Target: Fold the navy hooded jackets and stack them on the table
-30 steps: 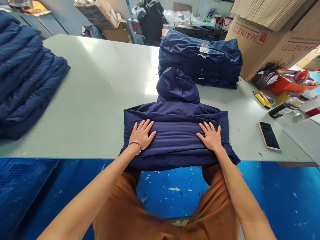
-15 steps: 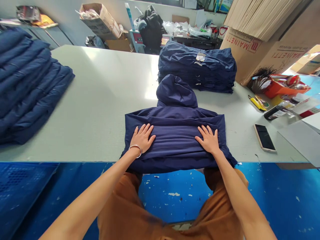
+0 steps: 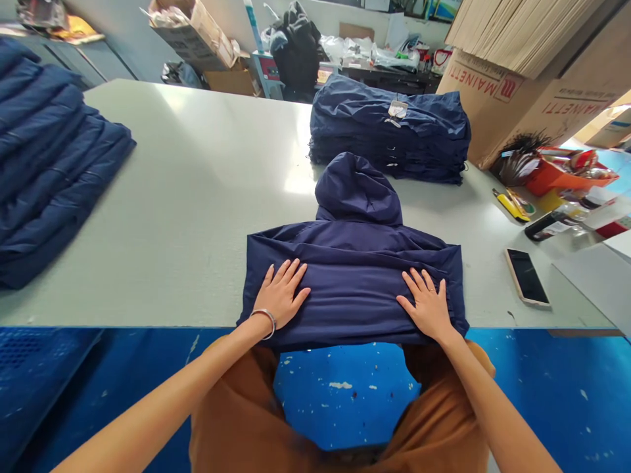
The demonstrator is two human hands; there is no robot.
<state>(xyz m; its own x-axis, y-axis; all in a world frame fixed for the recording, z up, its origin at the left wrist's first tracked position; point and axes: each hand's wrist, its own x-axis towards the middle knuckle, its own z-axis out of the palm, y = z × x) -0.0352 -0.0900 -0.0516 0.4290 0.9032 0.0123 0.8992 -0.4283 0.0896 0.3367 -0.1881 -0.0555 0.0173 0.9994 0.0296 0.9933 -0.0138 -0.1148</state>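
Note:
A navy hooded jacket (image 3: 352, 295) lies partly folded at the table's front edge, its lower part hanging slightly over. The hood (image 3: 359, 190) points away from me. My left hand (image 3: 282, 294) rests flat on the jacket's left part, fingers spread, with a silver bangle on the wrist. On the right part, my right hand (image 3: 426, 305) is pressed down with its fingers apart. Neither hand grips the cloth. Just behind the hood sits a stack of folded navy garments (image 3: 389, 131), with a white tag on top.
A pile of quilted navy garments (image 3: 49, 164) stands on the table (image 3: 187, 217) at left. To the right are a phone (image 3: 527, 277), a dark bottle (image 3: 552, 223), a yellow cutter (image 3: 511, 205) and an orange basket (image 3: 566, 174). Cardboard boxes (image 3: 522, 98) rise behind.
Both hands and the jacket have come slightly toward me. My right hand has shifted a little to the right, and the jacket's front overhang is smaller. The view has shifted slightly.

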